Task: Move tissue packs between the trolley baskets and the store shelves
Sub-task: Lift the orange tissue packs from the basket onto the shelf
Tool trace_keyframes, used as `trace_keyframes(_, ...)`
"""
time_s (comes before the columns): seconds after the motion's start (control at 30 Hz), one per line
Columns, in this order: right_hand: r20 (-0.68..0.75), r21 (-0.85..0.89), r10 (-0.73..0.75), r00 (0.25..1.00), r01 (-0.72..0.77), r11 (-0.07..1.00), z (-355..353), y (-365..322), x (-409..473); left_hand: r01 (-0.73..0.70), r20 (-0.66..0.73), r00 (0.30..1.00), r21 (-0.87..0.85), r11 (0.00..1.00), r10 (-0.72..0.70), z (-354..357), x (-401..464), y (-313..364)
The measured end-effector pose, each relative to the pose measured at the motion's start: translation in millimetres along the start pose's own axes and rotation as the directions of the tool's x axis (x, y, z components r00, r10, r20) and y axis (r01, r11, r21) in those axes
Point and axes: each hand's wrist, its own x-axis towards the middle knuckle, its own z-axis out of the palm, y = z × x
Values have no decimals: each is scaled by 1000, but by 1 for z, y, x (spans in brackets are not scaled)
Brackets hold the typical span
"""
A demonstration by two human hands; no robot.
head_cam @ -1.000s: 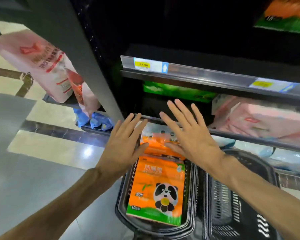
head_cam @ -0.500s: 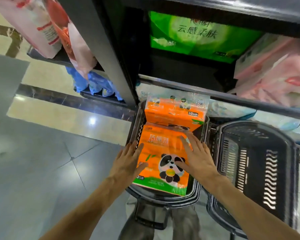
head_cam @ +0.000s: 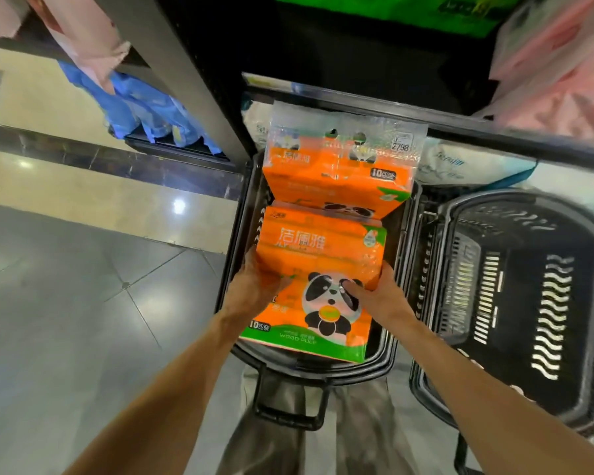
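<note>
The near orange tissue pack [head_cam: 318, 286], lying in the left basket [head_cam: 235, 234], is gripped at its sides by the left hand [head_cam: 256, 291] and right hand [head_cam: 374, 296]; its slick wrap could slip, or snag the far pack [head_cam: 340, 169] leaning just beyond.

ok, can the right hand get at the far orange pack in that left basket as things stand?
Probably yes, once it lets go. The right hand grips the near orange pack together with the left hand. The far orange pack stands uncovered just beyond in the left basket, though it sits close under the shelf edge.
</note>
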Motion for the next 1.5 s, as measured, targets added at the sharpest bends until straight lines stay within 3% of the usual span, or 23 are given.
trace_keyframes(0.1,21,76,41,999,-43,996,2,5,3,16,5,1000,-77,997,-16,-1,-2,5)
trace_keyframes(0.53,-18,135,-15,1000,17,991,-38,-10,-94,-31,-16,999,89,996,32,-34,-87,62)
trace_keyframes(0.67,-55,174,-26,998,35,984,-64,-15,-140,-152,-23,987,163,975,158,-51,-132,93)
trace_keyframes(0.8,-149,288,-91,985,131,949,-92,-17,-191,-268,-33,961,124,955,274,-63,-168,127)
trace_keyframes(0.93,-269,372,-164,949,259,891,-118,-16,-234,-411,-71,905,105,906,419,-69,-190,161)
trace_keyframes(1.2,-520,317,-267,811,474,822,-202,-24,-284,-626,-125,764,92,774,633,-66,-219,254)
trace_keyframes(1.4,-660,231,-320,680,588,775,-279,-45,-338,-763,-157,626,76,642,764,-77,-247,331)
trace_keyframes(1.5,-693,197,-336,638,616,763,-320,-56,-356,-838,-203,521,66,542,829,-88,-266,370)
